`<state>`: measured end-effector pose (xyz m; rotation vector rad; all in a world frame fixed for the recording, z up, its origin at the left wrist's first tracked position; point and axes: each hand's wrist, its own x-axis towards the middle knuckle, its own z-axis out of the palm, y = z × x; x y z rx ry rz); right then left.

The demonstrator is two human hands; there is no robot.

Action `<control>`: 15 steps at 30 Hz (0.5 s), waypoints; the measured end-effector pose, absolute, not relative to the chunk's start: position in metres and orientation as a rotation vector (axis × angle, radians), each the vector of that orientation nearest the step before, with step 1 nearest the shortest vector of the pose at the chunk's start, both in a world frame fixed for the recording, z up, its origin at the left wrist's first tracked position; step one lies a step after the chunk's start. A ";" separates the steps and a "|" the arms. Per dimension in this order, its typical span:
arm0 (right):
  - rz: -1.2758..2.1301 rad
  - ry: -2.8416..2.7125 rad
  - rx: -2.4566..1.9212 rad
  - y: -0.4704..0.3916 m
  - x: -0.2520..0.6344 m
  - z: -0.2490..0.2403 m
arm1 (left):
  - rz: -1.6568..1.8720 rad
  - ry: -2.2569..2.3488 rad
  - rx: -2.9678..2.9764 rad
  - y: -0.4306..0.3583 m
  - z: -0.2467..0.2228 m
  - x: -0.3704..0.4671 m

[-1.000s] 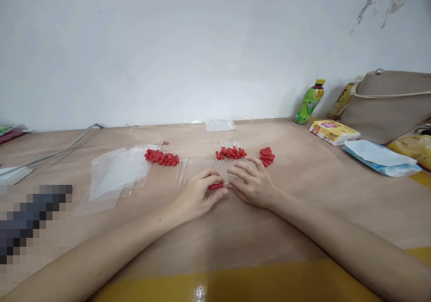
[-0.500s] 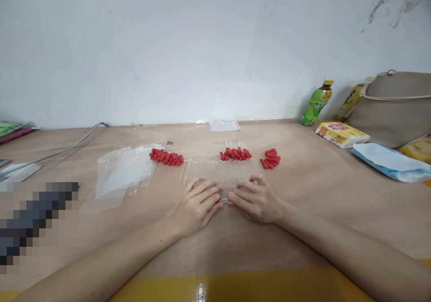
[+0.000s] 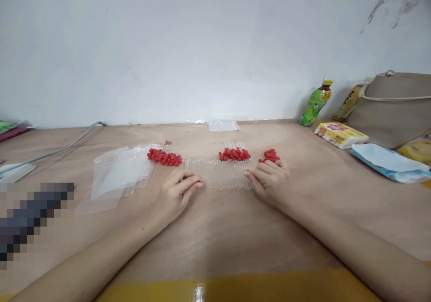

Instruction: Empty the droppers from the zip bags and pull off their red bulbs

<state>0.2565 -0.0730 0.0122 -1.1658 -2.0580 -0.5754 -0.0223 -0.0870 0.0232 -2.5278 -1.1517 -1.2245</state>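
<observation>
A row of thin clear tubes [image 3: 222, 175] lies side by side on the table between my two hands. At its left end, my left hand [image 3: 177, 192] has thumb and fingers pinched together; whatever is between them is hidden. Bent and pressed close, the fingers of my right hand [image 3: 271, 183] reach the right end of the row; their grip is partly hidden. Behind the tubes lie a left pile of small red rubber bulbs [image 3: 164, 157] and a middle pile of red bulbs [image 3: 235, 154]. My right hand partly covers a third pile of red bulbs [image 3: 270, 155].
Clear plastic bags [image 3: 117, 172] are spread on the left, near a grey cable [image 3: 74, 146]. Another small bag [image 3: 223, 125] lies by the wall. To the right are a green bottle [image 3: 315, 104], a yellow tissue pack [image 3: 341, 135], a blue packet [image 3: 387, 163] and a beige bag [image 3: 393, 109].
My hands have moved apart from the near edge of the tubes to the two ends of the row. The tube seen between my fingertips earlier no longer shows there.
</observation>
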 end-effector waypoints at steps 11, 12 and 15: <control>-0.085 -1.863 -1.951 -0.054 0.278 0.018 | -1.329 -1.710 -2.420 -0.065 0.022 -0.040; -0.083 -1.871 -1.947 -0.053 0.278 0.017 | -1.381 -1.773 -2.398 -0.063 0.022 -0.041; -0.081 -1.896 -1.900 -0.047 0.279 0.009 | -1.524 -1.914 -2.313 -0.055 0.028 -0.046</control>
